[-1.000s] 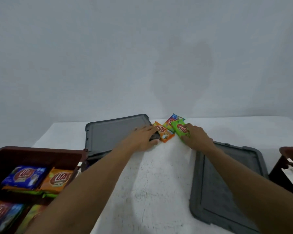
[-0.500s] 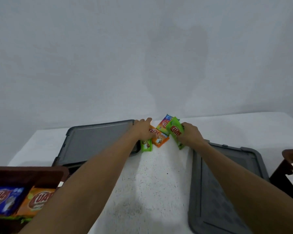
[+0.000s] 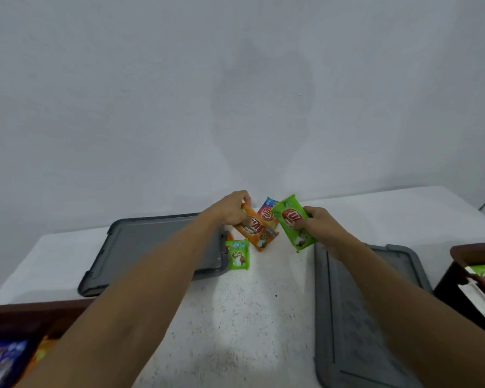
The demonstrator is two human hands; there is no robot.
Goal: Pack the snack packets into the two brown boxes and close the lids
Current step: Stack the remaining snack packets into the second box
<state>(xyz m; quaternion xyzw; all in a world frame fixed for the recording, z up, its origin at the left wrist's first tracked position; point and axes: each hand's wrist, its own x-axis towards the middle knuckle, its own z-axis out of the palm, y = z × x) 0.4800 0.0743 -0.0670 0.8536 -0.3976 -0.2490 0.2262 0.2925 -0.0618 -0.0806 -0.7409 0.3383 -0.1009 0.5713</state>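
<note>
My left hand [image 3: 231, 210] grips an orange snack packet [image 3: 256, 229] at the far middle of the white table. My right hand [image 3: 318, 224] holds a green snack packet [image 3: 291, 222], tilted and lifted off the table. Behind them lies a red-and-blue packet [image 3: 267, 212]. A smaller green packet [image 3: 238, 254] rests against the left lid's corner. The left brown box [image 3: 25, 310] at the near left holds blue and orange packets. The right brown box [image 3: 459, 264] at the right edge holds a green packet.
Two grey lids lie flat on the table: one [image 3: 140, 247] at the far left under my left forearm, the other [image 3: 356, 309] at the right under my right forearm. A plain wall stands behind the table [image 3: 235, 317].
Both hands have closed on packets and lifted them: left on the orange one, right on the green one. A small green packet came into sight by the left lid. The camera tilted upward.
</note>
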